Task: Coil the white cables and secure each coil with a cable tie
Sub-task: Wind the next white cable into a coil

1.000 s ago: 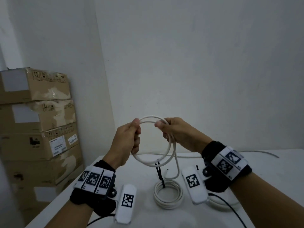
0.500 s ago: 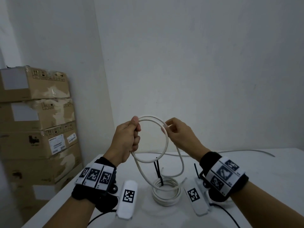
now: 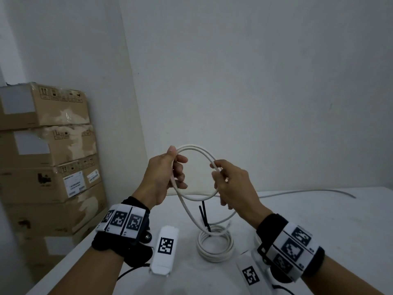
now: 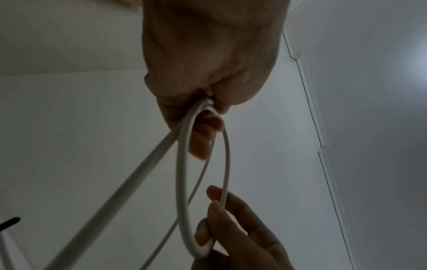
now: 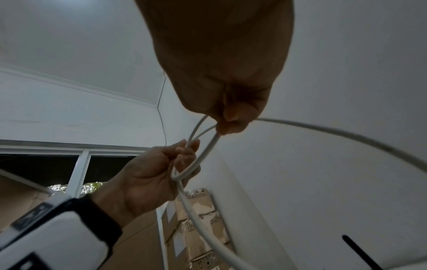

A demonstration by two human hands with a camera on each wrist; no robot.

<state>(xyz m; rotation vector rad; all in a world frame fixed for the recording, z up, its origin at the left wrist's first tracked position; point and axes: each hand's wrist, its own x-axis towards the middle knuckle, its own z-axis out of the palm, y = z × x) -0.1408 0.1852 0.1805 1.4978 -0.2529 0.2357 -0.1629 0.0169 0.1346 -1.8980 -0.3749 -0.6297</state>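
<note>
- The white cable (image 3: 192, 171) is held up in the air between the two hands, above the table (image 3: 319, 220), already wound into about two loops that hang as an oval between the grips
- The left hand (image 3: 163, 177) clasps the stacked turns at the loop's left side, thumb pressed on top and fingers curled beneath; I judge this is the anchor grip that keeps the finished turns from springing apart
- The right hand (image 3: 231, 184) pinches the strands at the opposite side of the loop between thumb and fingertips, probably to steer the next turn into line with the others
- From below the left grip a free length drops down to the table and runs away to the right of the right hand along the table's far edge; that slack looks not yet coiled
- Directly below the held loop lies a finished coil (image 3: 214, 244), with black cable ties (image 3: 204, 216) standing up from it, so it appears one cable is already bound
- Well to the left of the left hand stands a stack of cardboard boxes (image 3: 46, 150); they carry handling symbols and white stickers, but the printing is too small to read
- Both wrists wear black bands (image 3: 121, 228) with square black-and-white marker patterns; no brand name can be read anywhere
</note>
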